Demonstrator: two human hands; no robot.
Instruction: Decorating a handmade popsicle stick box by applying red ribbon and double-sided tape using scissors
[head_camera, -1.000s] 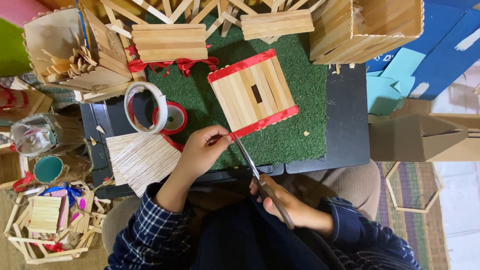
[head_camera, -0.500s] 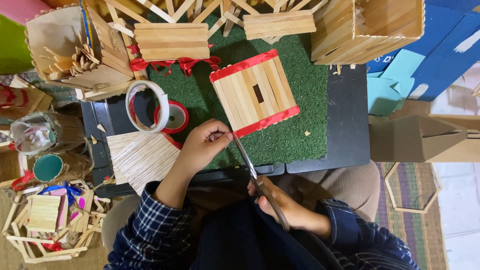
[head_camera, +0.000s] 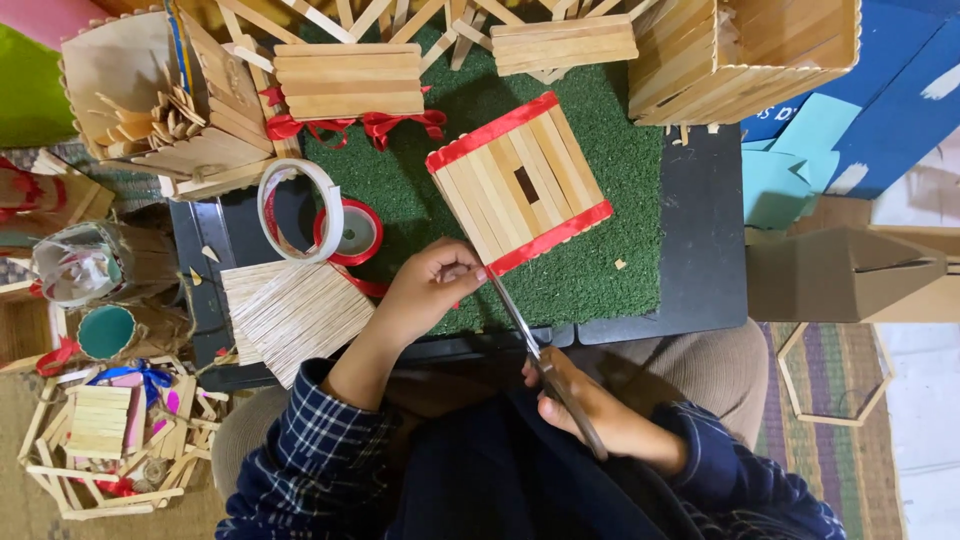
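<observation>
The stick panel (head_camera: 518, 183), a flat square of wooden sticks with red ribbon along two edges and a small dark slot in its middle, lies on the green turf mat (head_camera: 620, 200), which covers part of the dark surface (head_camera: 700, 260). The left hand (head_camera: 432, 288) sits at the panel's near corner, its grip closed with fingertips pinching the red ribbon edge there. Just beside that corner, the scissors (head_camera: 530, 335) point up toward the panel, blade tips right at the ribbon; the right hand (head_camera: 590, 405) has its grip closed around the handles, well below the panel and over the person's lap. Whether the blades are apart or shut cannot be told. Left of the panel stand a white tape roll (head_camera: 290, 205) and a red tape roll (head_camera: 355, 232), touching each other. Below those, left of the left hand, lies a sheet of thin sticks (head_camera: 290, 315). Above the panel, a smaller stick block (head_camera: 348, 80) rests with red bows (head_camera: 400, 125) along its near edge
</observation>
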